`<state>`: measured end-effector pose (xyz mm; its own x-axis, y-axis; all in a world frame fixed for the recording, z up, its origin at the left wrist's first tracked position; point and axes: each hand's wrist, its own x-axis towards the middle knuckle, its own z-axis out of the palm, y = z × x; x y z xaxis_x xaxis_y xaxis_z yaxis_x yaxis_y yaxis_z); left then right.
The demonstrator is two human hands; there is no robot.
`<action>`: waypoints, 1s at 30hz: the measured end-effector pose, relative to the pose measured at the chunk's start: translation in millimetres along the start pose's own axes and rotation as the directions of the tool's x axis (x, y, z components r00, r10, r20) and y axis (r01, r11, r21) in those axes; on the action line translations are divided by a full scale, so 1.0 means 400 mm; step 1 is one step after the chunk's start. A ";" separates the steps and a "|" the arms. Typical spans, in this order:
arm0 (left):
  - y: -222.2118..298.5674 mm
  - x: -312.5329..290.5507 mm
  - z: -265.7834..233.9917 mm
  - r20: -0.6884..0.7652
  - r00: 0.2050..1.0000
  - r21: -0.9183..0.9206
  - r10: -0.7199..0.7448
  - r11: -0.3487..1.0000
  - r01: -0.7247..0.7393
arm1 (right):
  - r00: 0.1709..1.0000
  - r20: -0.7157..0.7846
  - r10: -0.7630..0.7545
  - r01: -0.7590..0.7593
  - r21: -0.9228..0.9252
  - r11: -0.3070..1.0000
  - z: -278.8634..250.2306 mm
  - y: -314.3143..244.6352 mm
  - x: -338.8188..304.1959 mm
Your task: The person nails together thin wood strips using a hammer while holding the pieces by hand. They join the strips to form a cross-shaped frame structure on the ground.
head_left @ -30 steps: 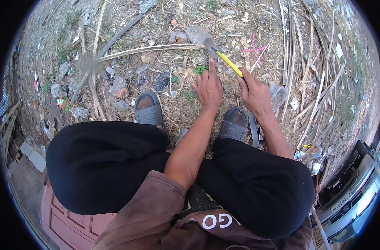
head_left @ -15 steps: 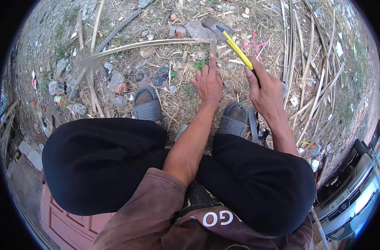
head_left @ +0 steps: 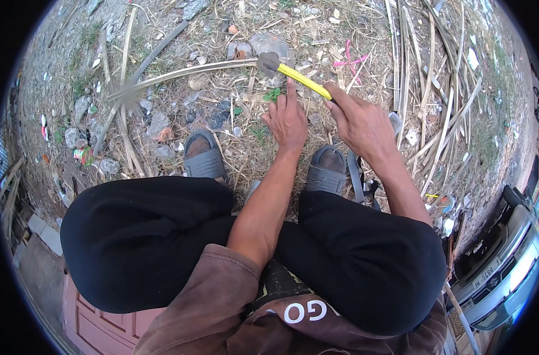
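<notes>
My right hand (head_left: pixel 364 127) is closed round the dark grip of a hammer (head_left: pixel 305 81) with a yellow shaft. The hammer's dark head lies over the right end of a long, thin wooden strip (head_left: pixel 210 68), low over the ground. Just below the head, my left hand (head_left: pixel 287 123) has its index finger stretched forward and its other fingers curled. That finger presses along a short wooden strip, now mostly covered by the finger and hammer. Whether a nail is there cannot be made out.
Grey sandals (head_left: pixel 203 155) are on my feet, close behind the work. Crossed strips (head_left: pixel 124 106) lie left, with stones (head_left: pixel 159 126) nearby. More long strips (head_left: pixel 404 71) are scattered right, near a pink ribbon-like piece (head_left: pixel 349 61). A silver vehicle (head_left: pixel 506 269) stands at lower right.
The hammer head has swung down and left, from beyond the short strip onto the long strip's end. My right hand moved left with it; my left hand keeps its place at the strip.
</notes>
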<state>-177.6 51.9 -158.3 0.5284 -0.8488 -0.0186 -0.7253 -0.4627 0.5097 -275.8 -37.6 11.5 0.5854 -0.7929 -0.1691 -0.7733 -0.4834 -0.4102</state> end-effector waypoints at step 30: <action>-0.003 0.000 0.011 -0.074 0.996 -0.032 0.054 0.998 -0.057 | 0.991 0.129 -0.041 0.060 -0.150 0.987 -0.103 -0.091 0.024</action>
<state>-178.5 51.3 -162.6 0.5193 -0.8515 0.0730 -0.7400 -0.4053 0.5368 -252.0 -42.8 61.8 0.6428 -0.7182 -0.2666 -0.7646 -0.5801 -0.2808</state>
